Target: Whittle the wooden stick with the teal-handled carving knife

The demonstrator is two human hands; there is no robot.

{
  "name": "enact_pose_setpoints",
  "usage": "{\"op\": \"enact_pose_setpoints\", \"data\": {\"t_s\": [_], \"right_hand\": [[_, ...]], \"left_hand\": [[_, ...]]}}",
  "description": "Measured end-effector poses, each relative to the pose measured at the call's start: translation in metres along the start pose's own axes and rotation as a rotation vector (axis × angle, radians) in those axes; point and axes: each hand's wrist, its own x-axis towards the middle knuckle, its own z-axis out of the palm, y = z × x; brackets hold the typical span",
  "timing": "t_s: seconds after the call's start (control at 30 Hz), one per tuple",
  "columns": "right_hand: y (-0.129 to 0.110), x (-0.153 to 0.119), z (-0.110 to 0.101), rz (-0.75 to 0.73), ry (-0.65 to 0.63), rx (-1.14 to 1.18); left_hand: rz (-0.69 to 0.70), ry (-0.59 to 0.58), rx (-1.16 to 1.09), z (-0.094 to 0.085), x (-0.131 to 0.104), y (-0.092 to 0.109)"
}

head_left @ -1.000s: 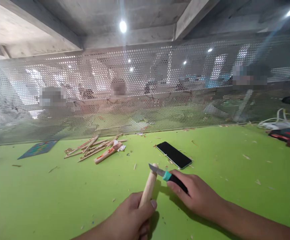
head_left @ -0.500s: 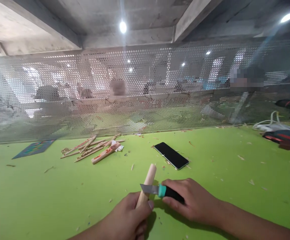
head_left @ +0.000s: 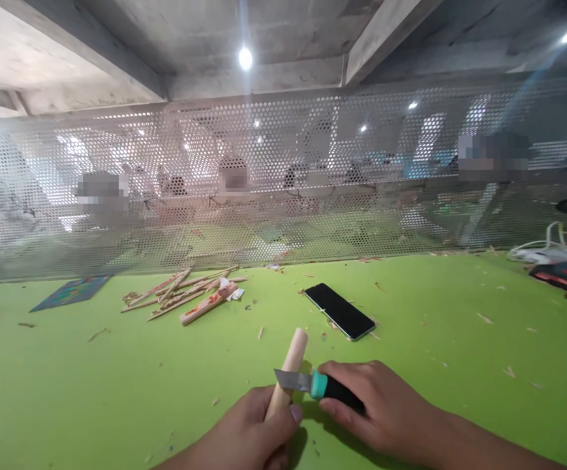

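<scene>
A pale round wooden stick (head_left: 295, 352) points up and away from my left hand (head_left: 258, 427), whose fingers are wrapped round its lower part. My right hand (head_left: 376, 405) grips the black and teal handle of a knife (head_left: 320, 385). The blade lies across the stick, just above my left thumb. Beyond my hands, a black phone (head_left: 339, 311) rests on the green table (head_left: 141, 378).
Thin sticks (head_left: 175, 295) lie piled at the back left, beside a thicker red-stained stick (head_left: 205, 307) with white paper. A patterned card (head_left: 72, 292) is further left. A perforated screen (head_left: 273, 222) borders the table's back. A power tool (head_left: 564, 274) and white cable (head_left: 540, 251) sit far right.
The view has shifted slightly, so the power tool is further out of frame at the right. Both hands keep their holds, and the blade still lies across the stick.
</scene>
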Motion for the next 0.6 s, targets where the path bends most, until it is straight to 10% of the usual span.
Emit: {"op": "enact_pose_setpoints", "data": {"t_s": [0.6], "right_hand": [[-0.0014,0.0024,-0.0067,-0.006,0.001,0.000]], "left_hand": [[-0.059,0.038,0.004,0.0042,-0.0070,0.0088]]}}
